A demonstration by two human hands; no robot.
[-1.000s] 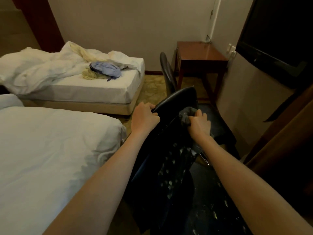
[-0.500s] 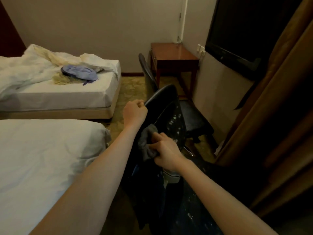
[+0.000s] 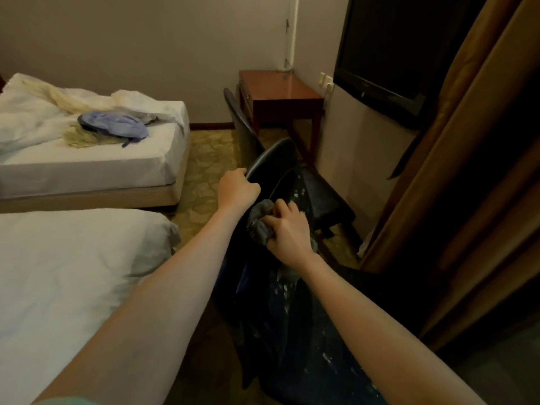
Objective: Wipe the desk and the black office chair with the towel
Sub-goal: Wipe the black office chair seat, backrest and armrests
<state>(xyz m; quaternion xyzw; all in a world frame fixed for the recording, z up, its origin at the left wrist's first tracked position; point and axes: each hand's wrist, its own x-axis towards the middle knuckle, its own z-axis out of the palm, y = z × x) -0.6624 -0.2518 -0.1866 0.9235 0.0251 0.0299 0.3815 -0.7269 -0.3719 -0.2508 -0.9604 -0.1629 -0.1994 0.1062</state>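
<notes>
Gripping the chair (image 3: 274, 162) by its top edge, the left hand (image 3: 238, 190) holds it. The desk (image 3: 280, 92) stands well beyond. Just below this grip, the right hand (image 3: 287, 232) clutches the bunched towel (image 3: 260, 222) against the chair back. I think a hard push could tip the chair if the left hand slips.

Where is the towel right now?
Head view, centre: the grey towel is bunched in the right hand against the black office chair, just below the left hand.
</notes>
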